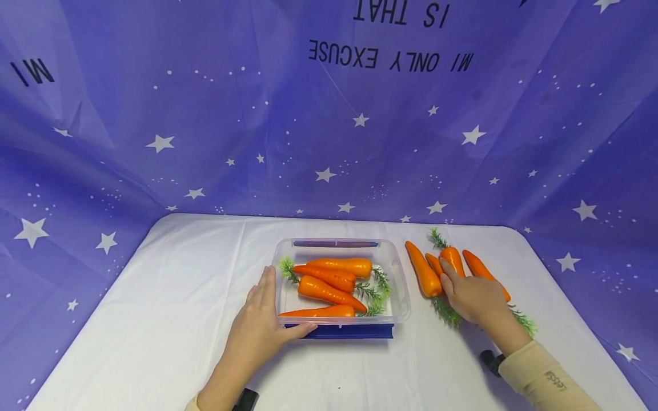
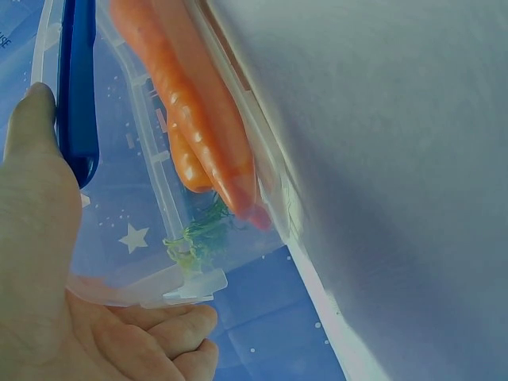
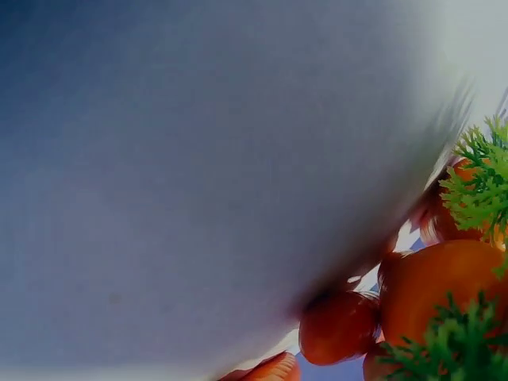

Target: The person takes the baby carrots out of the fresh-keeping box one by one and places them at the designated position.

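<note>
A clear plastic box (image 1: pixel 403 268) with blue latches stands mid-table, holding several orange carrots (image 1: pixel 326 290) with green tops. My left hand (image 1: pixel 262 308) grips its near left corner, the thumb along the front wall and the fingers against the left side. In the left wrist view, the thumb lies by the blue latch (image 2: pixel 78 95). Right of the box, my right hand (image 1: pixel 475 297) grips a carrot (image 1: pixel 452 258) in a loose group; the palm hides the lower part of that carrot and some fingertips. The right wrist view shows carrots (image 3: pixel 440 286) close up, but no fingers clearly.
Beside the right hand lie a carrot (image 1: pixel 424 271) on its left and another carrot (image 1: pixel 485 271) on its right. A white cloth (image 1: pixel 154 319) covers the table. A purple curtain with stars (image 1: pixel 288 125) surrounds its back and sides.
</note>
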A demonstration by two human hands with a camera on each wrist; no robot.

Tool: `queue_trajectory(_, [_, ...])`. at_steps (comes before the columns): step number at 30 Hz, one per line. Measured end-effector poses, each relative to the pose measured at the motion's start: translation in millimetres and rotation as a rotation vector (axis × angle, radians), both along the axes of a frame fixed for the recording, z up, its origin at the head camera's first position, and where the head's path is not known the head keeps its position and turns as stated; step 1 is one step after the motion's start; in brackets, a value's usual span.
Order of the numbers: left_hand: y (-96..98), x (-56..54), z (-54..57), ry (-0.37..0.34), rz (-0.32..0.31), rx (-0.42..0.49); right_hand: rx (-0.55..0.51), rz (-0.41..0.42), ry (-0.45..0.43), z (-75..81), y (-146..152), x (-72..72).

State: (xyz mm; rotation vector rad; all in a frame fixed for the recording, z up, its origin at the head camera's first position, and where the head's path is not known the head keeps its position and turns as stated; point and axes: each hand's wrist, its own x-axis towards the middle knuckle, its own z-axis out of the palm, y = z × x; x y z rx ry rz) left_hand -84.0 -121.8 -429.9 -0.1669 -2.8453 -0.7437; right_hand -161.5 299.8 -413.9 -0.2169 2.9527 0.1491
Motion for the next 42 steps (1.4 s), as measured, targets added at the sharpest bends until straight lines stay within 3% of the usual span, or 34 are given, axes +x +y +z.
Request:
queue_trajectory(4, [0.3,0.0,0.0,-0.022,0.002,0.002,0.043,0.019,0.063,-5.0,-2.2,1.9])
queue_trajectory(13, [0.3,-0.3,0.7,-0.014,0.006,-0.005,0.155,0.124,0.303,-10.9,-12.3,9.8])
queue_trajectory(24, [-0.2,-0.2,-0.2,-0.032,0.011,0.0,0.185,0.067,0.262,-6.6,-16.8,10.1])
queue_trajectory(28, [-0.3,-0.2,-0.2,-0.029,0.008,0.001,0.171,0.04,0.273,2.4,-16.7,7.9])
queue_trajectory(35, [-0.6,-0.6,-0.7,-0.005,0.0,0.005,0.12,0.162,0.503,33.0,-37.7,2.4])
queue_trajectory(42, [-0.9,-1.1,-1.7,0.003,-0.004,0.008,0.072,0.284,0.492,58.7,-87.0,5.5])
